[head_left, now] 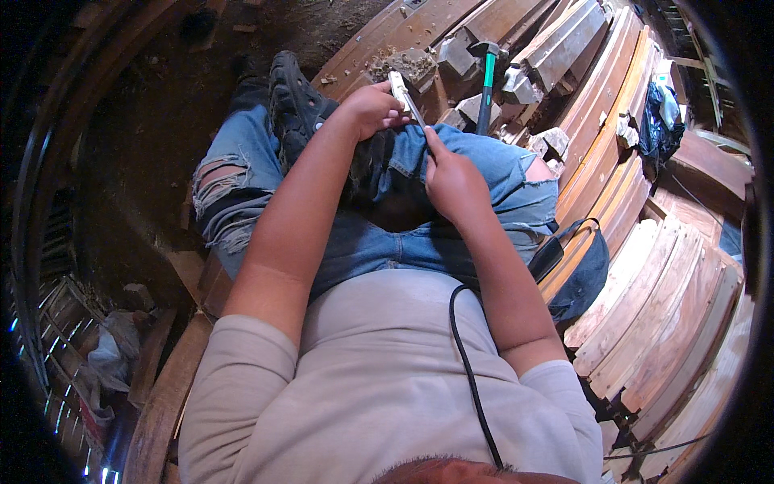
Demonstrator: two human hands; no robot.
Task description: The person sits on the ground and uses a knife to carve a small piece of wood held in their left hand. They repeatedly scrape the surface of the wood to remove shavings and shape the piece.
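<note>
My left hand (375, 111) is closed on a small pale block (398, 85), with the end of the block sticking up past the fingers. My right hand (453, 184) grips a thin, grey blade-like tool (417, 114), its index finger stretched along it. The tool's far end meets the lower part of the block, just above my bent leg in torn jeans (504, 161). Whether the tool is a knife or a chisel is too small to tell. A claw hammer (488, 85) with a green and black handle stands or leans among wooden pieces just beyond my right hand.
Long wooden planks (597, 121) run along the right side, with rough offcuts (461, 56) on them. A dark bag (582, 270) lies by my right hip. More pale boards (661, 298) are stacked behind it. A dark plastic bag (663, 125) sits farther right.
</note>
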